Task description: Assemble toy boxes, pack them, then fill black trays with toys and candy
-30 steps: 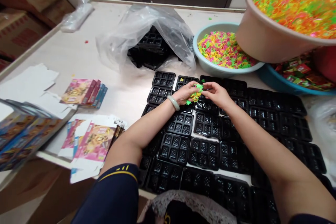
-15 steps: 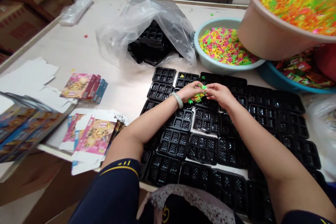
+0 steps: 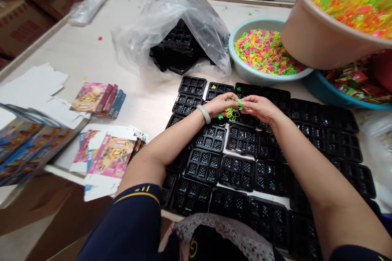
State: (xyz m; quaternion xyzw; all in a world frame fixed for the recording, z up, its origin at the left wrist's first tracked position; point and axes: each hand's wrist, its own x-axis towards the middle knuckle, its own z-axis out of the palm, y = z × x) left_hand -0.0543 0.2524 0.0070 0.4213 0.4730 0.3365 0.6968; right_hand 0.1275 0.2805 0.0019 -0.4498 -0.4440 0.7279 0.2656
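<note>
My left hand, with a pale bangle on the wrist, is cupped around a small bunch of neon green and yellow plastic rings. My right hand meets it fingertip to fingertip and pinches a green ring at the bunch. Both hands hover over the far rows of black compartment trays spread across the table. One tray behind my left hand has a yellow piece in a cell.
A teal basin and a beige tub hold heaps of neon rings at the far right; a blue basin holds red wrapped items. A clear bag of spare trays lies behind. Printed cartons and flat boxes sit left.
Both hands stay joined over the same trays, fingers shifting slightly on the rings. The view has tilted a little, so everything sits slightly higher in the picture.
</note>
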